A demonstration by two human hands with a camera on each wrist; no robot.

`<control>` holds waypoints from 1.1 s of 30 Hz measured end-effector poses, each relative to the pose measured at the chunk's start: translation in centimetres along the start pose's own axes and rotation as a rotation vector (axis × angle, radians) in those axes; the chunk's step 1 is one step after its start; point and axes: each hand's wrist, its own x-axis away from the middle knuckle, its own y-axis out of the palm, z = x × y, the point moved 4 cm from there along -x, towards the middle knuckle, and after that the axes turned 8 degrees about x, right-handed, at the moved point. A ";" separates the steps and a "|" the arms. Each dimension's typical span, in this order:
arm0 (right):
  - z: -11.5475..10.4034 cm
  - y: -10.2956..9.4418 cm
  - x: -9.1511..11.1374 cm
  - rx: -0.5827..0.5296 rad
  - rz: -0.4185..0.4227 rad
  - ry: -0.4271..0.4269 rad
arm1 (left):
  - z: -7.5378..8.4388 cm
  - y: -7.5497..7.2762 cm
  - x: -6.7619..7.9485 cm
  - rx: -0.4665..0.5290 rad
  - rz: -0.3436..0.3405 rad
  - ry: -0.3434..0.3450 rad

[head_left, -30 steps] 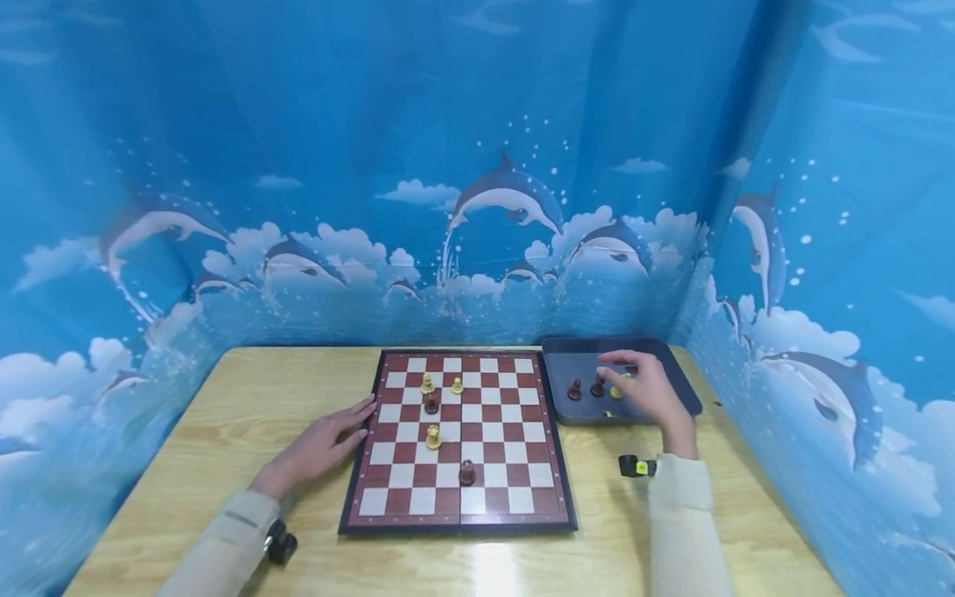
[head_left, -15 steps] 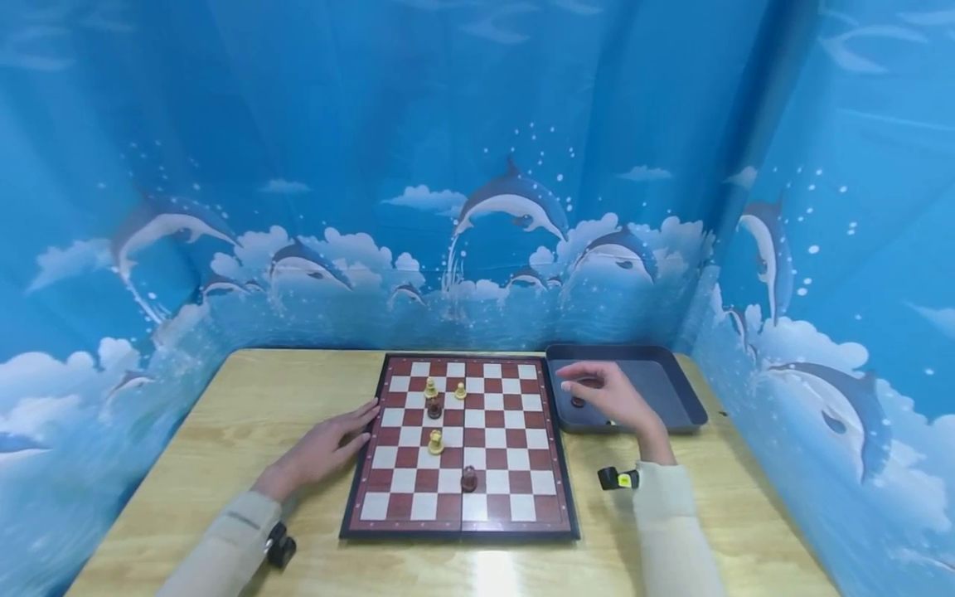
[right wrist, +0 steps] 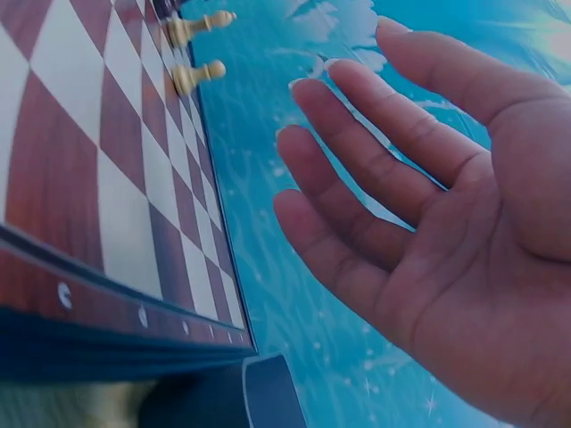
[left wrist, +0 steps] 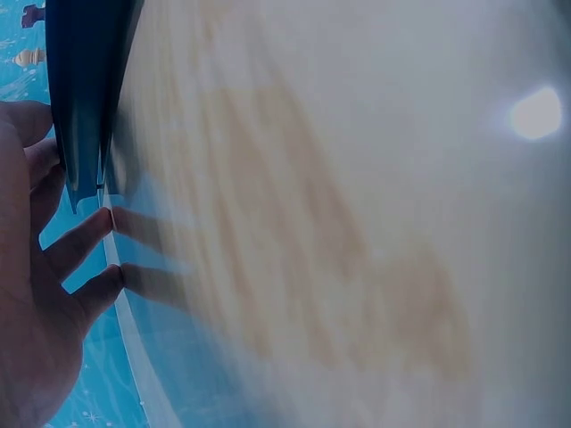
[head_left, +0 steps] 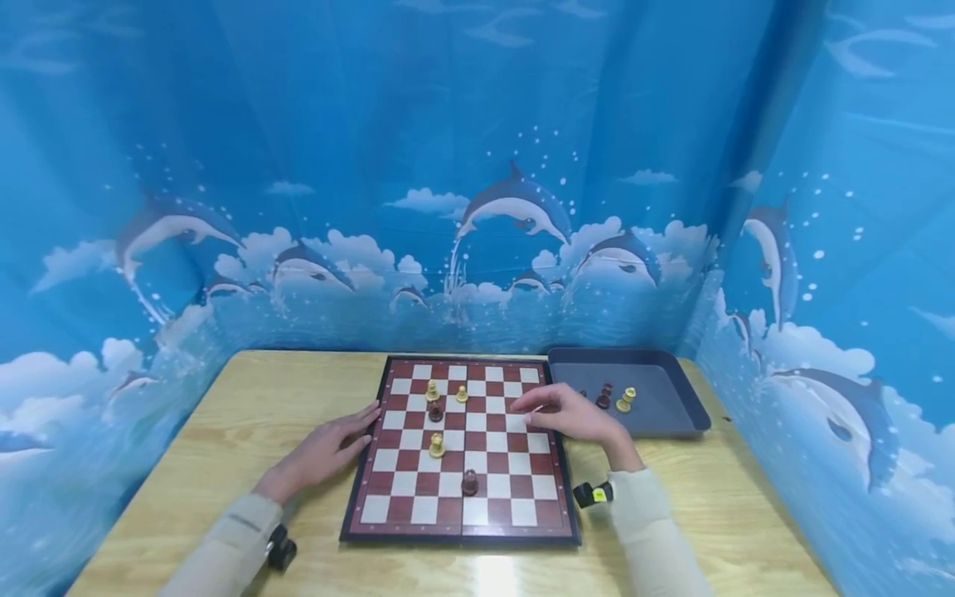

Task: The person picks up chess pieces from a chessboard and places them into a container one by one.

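My right hand hovers over the right side of the checkered chessboard. In the right wrist view this hand is relaxed, palm showing, with nothing in it. My left hand touches the board's left edge; the left wrist view has its fingers extended along the dark rim. Standing on the board are a cream pawn, a taller cream piece, a dark red piece just in front of it, a cream rook-like piece, and a dark red piece near the front.
A dark grey tray sits against the board's right side at the back. It holds a dark red piece and a cream piece; my right hand hides part of it. The wooden table extends left and in front.
My right hand has moved left from above the tray to above the board, uncovering pieces in the tray. The left hand has stayed at the board's edge. The board pieces keep their squares.
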 end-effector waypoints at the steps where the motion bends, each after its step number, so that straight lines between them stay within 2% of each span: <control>1: -0.1 0.2 -0.1 0.006 -0.010 0.004 | 0.0 0.0 0.0 0.002 0.000 0.001; 11: -0.8 2.7 -1.0 0.044 -0.103 -0.044 | -0.1 0.0 -0.2 0.033 0.003 0.001; 18: -1.9 4.0 -1.5 0.082 -0.174 -0.036 | 0.0 -0.2 -0.2 0.062 0.011 -0.022; 23: -2.4 5.5 -1.9 0.093 -0.233 -0.082 | 0.1 -0.3 -0.2 0.064 0.010 -0.023; 33: -3.2 7.6 -2.3 0.011 -0.326 -0.074 | 0.3 -0.2 0.0 0.070 0.009 -0.013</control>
